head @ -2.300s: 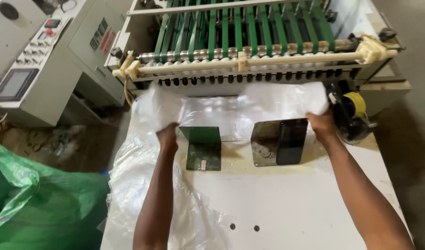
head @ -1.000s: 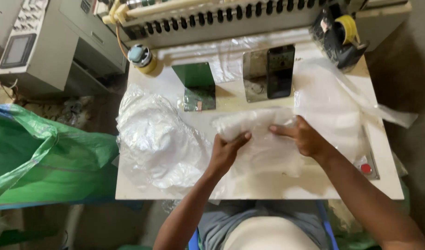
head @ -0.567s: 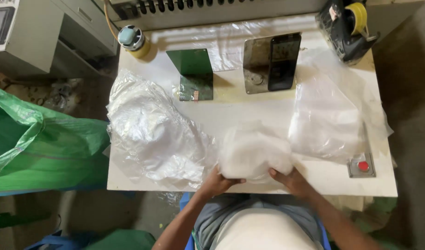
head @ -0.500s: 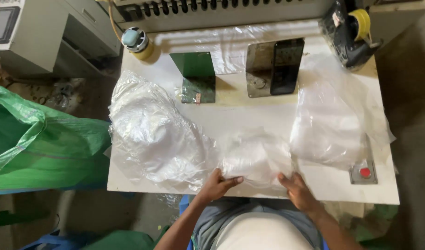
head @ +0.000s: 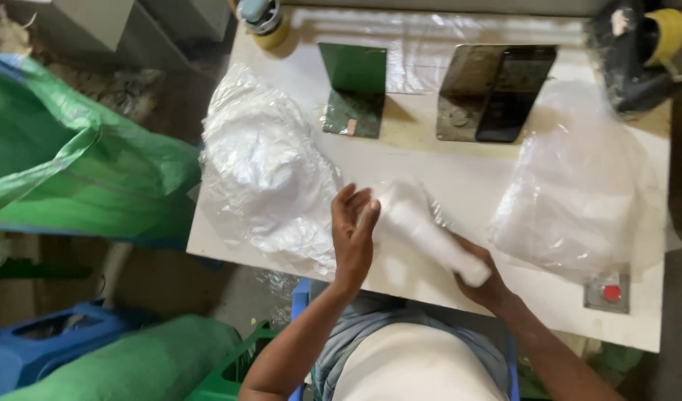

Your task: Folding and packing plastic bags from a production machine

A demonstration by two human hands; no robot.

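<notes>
Left to right: plastic heap (head: 270, 167); left hand (head: 353, 226), fingers spread, now pressed against the bag bundle (head: 422, 230); right hand (head: 483, 281) grips its lower end. The formerly flat stack is rolled, lifted above the table (head: 445, 167).

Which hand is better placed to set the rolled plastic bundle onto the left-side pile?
Left, probably. The left hand cups the upper end of the rolled plastic bundle and sits right beside the crumpled pile. The right hand grips the lower end, farther off, nearer the flat stack.
</notes>
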